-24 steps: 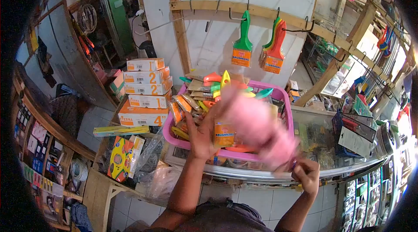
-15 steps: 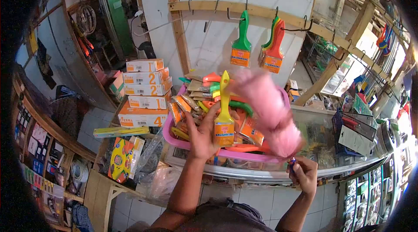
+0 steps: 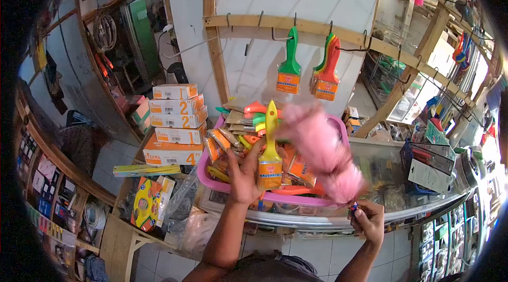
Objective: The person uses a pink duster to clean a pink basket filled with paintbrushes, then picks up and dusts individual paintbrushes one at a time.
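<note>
My left hand is closed on a yellow-handled paintbrush, held upright with its orange-wrapped bristle end down. In my right hand is the dark handle of a fluffy pink duster. The duster head is blurred and stands up and to the left, right of the paintbrush. Behind both hands a pink basin holds several more paintbrushes with coloured handles, many in orange wrappers. The basin rests on a glass counter.
Orange and white boxes are stacked left of the basin. A green paintbrush and a bunch of red, yellow and green paintbrushes hang from hooks on a wooden rail. A dark blue basket stands at right.
The view has tilted slightly, so the hanging brushes sit lower. Both hands keep their holds, and the pink duster is in motion near the paintbrush.
</note>
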`<state>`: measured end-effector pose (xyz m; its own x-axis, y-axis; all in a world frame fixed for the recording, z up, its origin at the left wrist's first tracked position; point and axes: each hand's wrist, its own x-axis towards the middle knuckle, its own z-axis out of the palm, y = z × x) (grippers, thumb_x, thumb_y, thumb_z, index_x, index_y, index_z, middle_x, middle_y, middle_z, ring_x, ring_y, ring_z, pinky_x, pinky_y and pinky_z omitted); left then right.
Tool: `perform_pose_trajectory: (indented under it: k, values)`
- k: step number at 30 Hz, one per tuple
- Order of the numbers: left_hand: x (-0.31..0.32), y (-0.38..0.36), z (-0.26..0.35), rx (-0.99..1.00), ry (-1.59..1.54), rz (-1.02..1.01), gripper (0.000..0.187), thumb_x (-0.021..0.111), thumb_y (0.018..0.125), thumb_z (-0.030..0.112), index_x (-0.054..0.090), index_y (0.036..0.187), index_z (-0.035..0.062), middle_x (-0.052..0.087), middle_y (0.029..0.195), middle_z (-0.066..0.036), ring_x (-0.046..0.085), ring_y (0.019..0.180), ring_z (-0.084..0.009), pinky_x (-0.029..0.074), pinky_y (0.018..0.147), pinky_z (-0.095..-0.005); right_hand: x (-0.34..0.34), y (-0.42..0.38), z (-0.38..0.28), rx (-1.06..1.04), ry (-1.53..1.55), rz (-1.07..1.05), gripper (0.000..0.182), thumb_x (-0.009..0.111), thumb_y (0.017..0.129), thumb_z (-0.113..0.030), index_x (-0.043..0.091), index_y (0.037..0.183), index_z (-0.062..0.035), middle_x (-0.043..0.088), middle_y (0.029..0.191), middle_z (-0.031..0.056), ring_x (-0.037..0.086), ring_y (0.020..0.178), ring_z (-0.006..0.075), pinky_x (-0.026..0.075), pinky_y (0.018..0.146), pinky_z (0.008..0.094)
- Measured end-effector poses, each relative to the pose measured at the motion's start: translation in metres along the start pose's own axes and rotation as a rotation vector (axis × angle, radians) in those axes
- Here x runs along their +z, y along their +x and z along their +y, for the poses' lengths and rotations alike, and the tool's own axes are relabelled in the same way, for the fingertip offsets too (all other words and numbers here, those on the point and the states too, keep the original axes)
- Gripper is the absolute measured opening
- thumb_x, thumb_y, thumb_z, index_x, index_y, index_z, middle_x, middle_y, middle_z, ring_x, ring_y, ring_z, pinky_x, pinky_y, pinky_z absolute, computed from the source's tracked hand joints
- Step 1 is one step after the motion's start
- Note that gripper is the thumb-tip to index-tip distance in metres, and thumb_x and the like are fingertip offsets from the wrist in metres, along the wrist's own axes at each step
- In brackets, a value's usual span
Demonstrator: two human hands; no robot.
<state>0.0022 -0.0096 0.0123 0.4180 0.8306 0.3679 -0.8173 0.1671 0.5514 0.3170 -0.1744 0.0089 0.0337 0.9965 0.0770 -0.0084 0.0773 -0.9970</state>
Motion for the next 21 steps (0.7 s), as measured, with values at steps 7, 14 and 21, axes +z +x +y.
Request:
perform_pose_trajectory:
  k: [7, 14, 21]
  values:
    - [0.002, 0.0, -0.001, 0.024, 0.026, 0.062, 0.107, 0.015, 0.087, 0.087, 0.032, 0.15, 0.0021, 0.057, 0.126, -0.018, 0.063, 0.104, -0.0311, 0.054, 0.09, -0.045, -0.002, 0.004, 0.002, 0.007, -0.076, -0.001, 0.027, 0.076, 0.088, -0.012, 0.07, 0.108, 0.0054, 0.068, 0.075, 0.0044, 0.054, 0.058, 0.0054, 0.042, 0.05, 0.0223]
    - [-0.008, -0.012, 0.005, 0.104, 0.814, 0.122, 0.107, 0.02, 0.088, 0.087, 0.036, 0.15, 0.0021, 0.051, 0.141, -0.017, 0.053, 0.128, -0.031, 0.042, 0.109, -0.0478, -0.009, 0.005, 0.002, 0.003, -0.01, -0.091, 0.025, 0.073, 0.087, -0.007, 0.068, 0.106, 0.0082, 0.069, 0.079, 0.0051, 0.059, 0.066, 0.007, 0.046, 0.057, 0.0221]
    - [-0.029, -0.004, -0.006, -0.022, -0.348, -0.091, 0.093, 0.027, 0.091, 0.079, 0.032, 0.155, 0.0109, 0.052, 0.143, -0.016, 0.054, 0.125, -0.031, 0.043, 0.104, -0.0524, 0.007, 0.013, 0.001, -0.094, -0.094, -0.133, 0.029, 0.076, 0.085, -0.013, 0.067, 0.103, 0.0082, 0.068, 0.079, 0.0048, 0.058, 0.067, 0.0075, 0.045, 0.058, 0.0225]
